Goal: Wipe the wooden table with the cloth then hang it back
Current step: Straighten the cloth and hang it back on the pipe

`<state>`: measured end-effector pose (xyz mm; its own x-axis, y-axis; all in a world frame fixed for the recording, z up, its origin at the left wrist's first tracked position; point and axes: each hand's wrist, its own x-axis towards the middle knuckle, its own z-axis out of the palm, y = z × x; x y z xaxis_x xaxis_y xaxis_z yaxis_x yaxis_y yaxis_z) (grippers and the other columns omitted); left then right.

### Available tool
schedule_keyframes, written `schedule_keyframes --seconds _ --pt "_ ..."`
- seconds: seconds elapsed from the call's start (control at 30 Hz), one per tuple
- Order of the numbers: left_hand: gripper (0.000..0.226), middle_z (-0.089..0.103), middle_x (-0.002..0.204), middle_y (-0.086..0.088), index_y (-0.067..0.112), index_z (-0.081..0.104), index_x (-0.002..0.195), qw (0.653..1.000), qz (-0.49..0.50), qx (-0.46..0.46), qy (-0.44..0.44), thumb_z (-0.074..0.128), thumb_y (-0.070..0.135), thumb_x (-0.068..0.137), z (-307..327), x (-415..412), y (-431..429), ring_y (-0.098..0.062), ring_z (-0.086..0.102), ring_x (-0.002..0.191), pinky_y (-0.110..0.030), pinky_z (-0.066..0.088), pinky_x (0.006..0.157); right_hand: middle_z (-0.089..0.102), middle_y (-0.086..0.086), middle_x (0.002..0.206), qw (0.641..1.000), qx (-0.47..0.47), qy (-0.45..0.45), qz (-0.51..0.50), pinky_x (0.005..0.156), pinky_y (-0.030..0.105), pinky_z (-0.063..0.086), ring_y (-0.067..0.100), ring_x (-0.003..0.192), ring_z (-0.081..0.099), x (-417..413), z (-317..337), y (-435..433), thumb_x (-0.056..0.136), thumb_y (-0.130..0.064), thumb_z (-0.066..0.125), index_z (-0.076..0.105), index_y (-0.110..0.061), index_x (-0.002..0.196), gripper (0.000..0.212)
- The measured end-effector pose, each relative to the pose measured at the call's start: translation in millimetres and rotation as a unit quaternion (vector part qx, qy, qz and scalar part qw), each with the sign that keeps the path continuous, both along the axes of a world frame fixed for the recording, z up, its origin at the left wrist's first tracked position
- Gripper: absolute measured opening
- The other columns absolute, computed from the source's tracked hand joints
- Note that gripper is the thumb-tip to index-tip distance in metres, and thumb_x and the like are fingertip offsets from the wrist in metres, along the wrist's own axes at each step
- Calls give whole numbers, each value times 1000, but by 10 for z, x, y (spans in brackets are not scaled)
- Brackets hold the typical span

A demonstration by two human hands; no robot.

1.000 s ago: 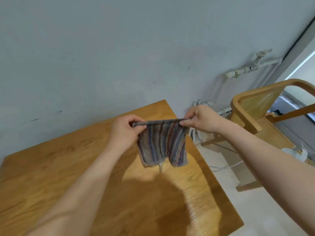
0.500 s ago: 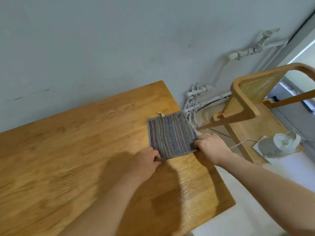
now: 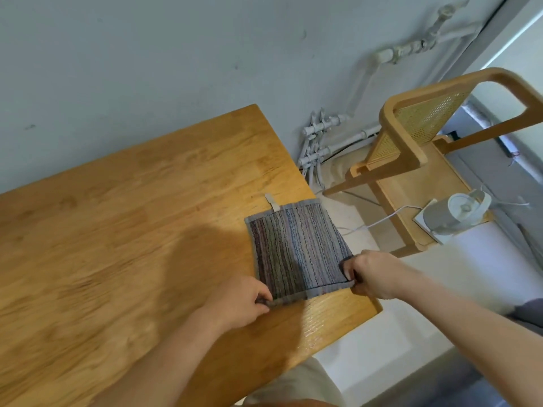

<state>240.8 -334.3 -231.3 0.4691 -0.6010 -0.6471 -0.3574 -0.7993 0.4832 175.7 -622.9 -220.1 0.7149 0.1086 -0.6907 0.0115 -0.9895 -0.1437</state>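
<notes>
A striped grey, blue and purple cloth point(image 3: 296, 249) lies flat on the wooden table point(image 3: 123, 230), close to its right edge. A small pale hanging loop sticks out from the cloth's far left corner. My left hand point(image 3: 239, 301) pinches the cloth's near left corner. My right hand point(image 3: 373, 277) pinches its near right corner, at the table's right edge.
A grey wall runs along the table's far side. White pipes point(image 3: 320, 145) stand in the corner on the right. A wooden chair with a cane back point(image 3: 417, 127) holds a small white device point(image 3: 458, 212) with a cable. Pale floor lies below the table edge.
The cloth hung in the air between both hands a second ago. It has since come down flat on the table, and both hands have drawn its near edge slightly toward me.
</notes>
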Motion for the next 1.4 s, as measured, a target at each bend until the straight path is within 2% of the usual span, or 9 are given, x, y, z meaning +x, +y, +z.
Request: schedule_keyframes --seconds 0.1,0.2,0.33,0.53,0.73,0.9,1.0,1.2,1.4 --pt "21 66 103 7 29 67 110 997 10 8 71 64 30 89 8 5 16 -7 63 84 -32 55 79 59 -7 91 994 41 95 -35 71 21 40 16 92 58 49 88 -29 79 -15 65 64 -29 99 24" --pt "8 64 90 5 27 62 99 987 104 -49 113 57 22 93 39 138 23 -9 61 70 -25 52 66 66 -5 84 974 121 123 -144 68 19 48 14 82 63 176 180 -201 77 1 68 67 -28 81 30" --pt "7 65 89 3 25 61 96 958 262 -113 42 56 20 94 56 410 3 -10 59 68 -23 47 62 74 2 80 909 229 -1 -347 65 25 49 13 72 62 360 244 -385 86 7 61 75 -17 86 27" --pt "22 68 109 -1 17 66 114 927 349 -126 -52 56 22 95 -53 647 -149 -21 64 96 -43 52 89 70 11 88 843 231 -164 -457 84 38 52 21 82 61 680 -15 -237 92 3 57 70 -10 87 20" --pt "28 68 115 -1 18 65 121 919 354 -117 -129 55 18 95 -130 688 -233 -16 62 101 -24 46 83 63 5 85 823 205 -222 -482 74 27 40 22 82 57 859 -223 -72 95 2 49 66 -11 87 23" --pt "37 68 99 2 23 59 128 923 333 -75 -175 60 27 92 -170 636 -246 -9 60 75 -19 44 62 57 -1 114 859 278 -94 -418 89 24 41 18 108 52 912 -183 4 92 13 35 56 -20 130 54" --pt "25 63 99 5 26 63 114 930 309 -54 -193 63 31 90 -170 634 -260 -5 54 71 -21 41 60 52 -5 120 871 302 -37 -386 87 24 39 15 111 47 956 -190 -47 87 18 32 49 -26 135 68" --pt "10 54 95 12 27 57 87 945 256 -50 -197 67 27 86 -76 556 -260 -8 54 80 -21 45 66 58 0 87 953 147 -93 -247 75 31 44 24 87 56 976 -206 -197 87 -2 57 55 -24 105 29" --pt "19 67 88 3 20 60 87 902 402 -149 -43 76 18 78 119 504 -81 -13 61 83 -23 42 66 66 1 85 951 160 -73 -255 81 36 49 22 85 61 850 79 -339 82 -8 72 59 -22 77 20"
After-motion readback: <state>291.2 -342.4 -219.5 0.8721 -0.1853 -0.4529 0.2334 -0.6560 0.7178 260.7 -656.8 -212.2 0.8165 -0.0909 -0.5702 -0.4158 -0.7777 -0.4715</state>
